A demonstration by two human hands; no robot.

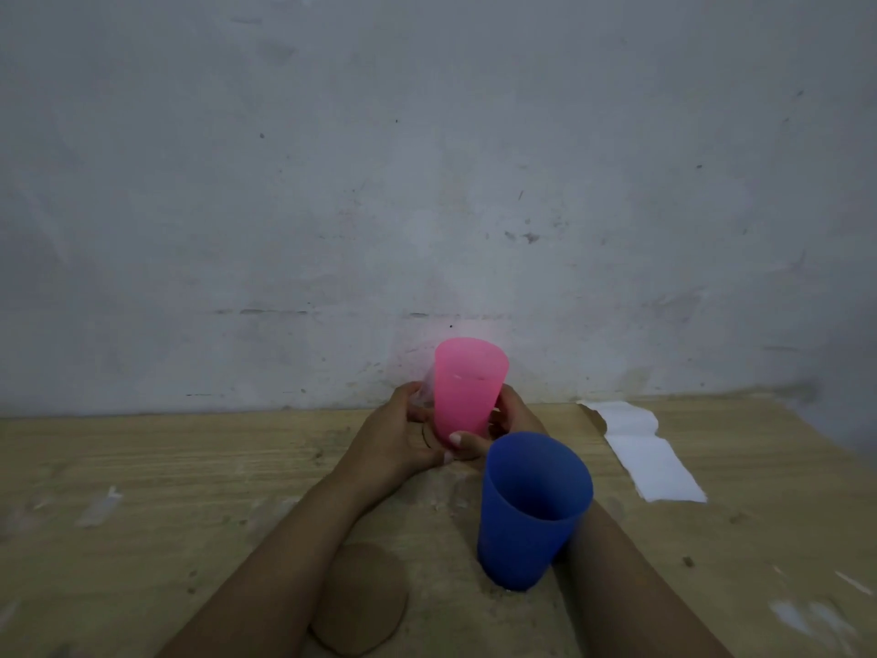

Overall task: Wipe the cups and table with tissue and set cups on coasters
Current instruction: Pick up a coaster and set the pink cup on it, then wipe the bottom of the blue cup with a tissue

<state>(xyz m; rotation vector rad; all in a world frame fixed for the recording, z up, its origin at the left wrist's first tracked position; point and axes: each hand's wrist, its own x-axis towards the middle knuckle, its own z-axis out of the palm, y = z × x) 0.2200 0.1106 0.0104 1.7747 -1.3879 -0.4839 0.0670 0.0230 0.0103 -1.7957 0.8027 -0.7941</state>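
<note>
Both my hands hold a pink plastic cup upright above the wooden table, close to the wall. My left hand grips its left side and lower part, with a small pale scrap, perhaps tissue, pressed at the cup's left edge. Gripping the right side is my right hand, partly hidden behind a blue cup. The blue cup stands upright on the table between my forearms, open end up. A round brown coaster lies flat near the front edge, partly under my left forearm. What the blue cup's base rests on cannot be told.
A strip of white tissue lies on the table at the right, running from the wall toward me. A stained grey wall rises right behind the table. The tabletop is scuffed, with pale marks at the left and far right.
</note>
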